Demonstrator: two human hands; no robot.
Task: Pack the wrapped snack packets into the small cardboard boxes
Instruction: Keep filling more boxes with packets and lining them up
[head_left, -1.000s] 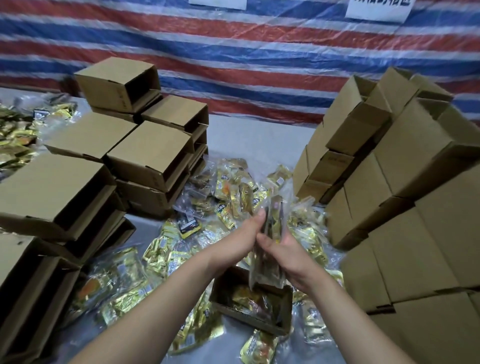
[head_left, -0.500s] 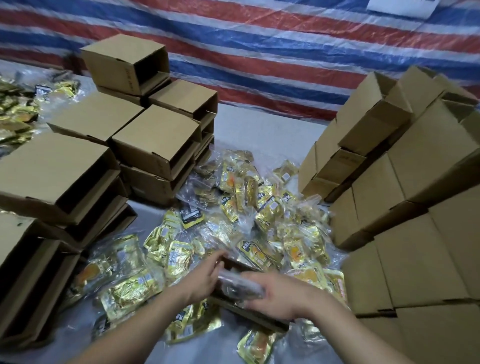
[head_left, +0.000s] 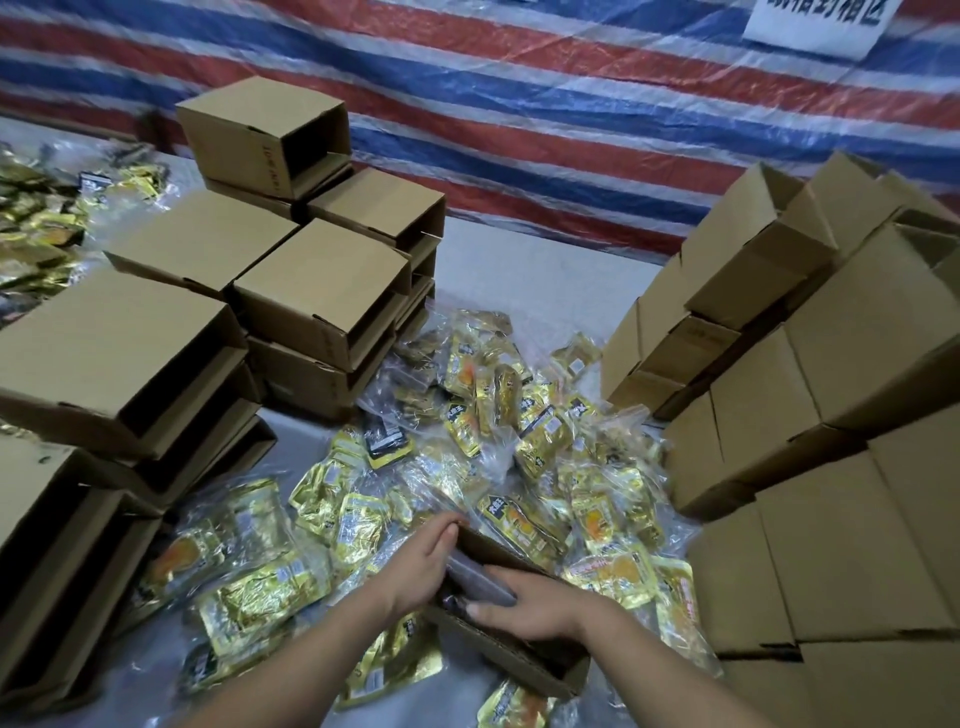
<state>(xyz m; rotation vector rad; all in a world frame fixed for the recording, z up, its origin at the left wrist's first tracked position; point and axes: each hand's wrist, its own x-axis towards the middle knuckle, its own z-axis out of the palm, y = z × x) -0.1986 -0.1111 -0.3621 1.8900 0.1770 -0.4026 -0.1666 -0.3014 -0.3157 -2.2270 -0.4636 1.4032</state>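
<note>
From the head camera I see both hands in the open corrugated cardboard box (head_left: 511, 657) on the worktop (head_left: 524, 270). My left hand (head_left: 422, 564) and right hand (head_left: 535, 605) press a glossy clear-wrapped packet (head_left: 475, 579) down, fingers straight and together. Crinkled gold foil packets (head_left: 519, 447) lie heaped just beyond.

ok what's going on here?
A person is packing. Both hands, left hand and right hand, press a clear-wrapped packet into a small open brown cardboard box amid a heap of gold foil snack packets. Brown cardboard boxes stand stacked left and right.
</note>
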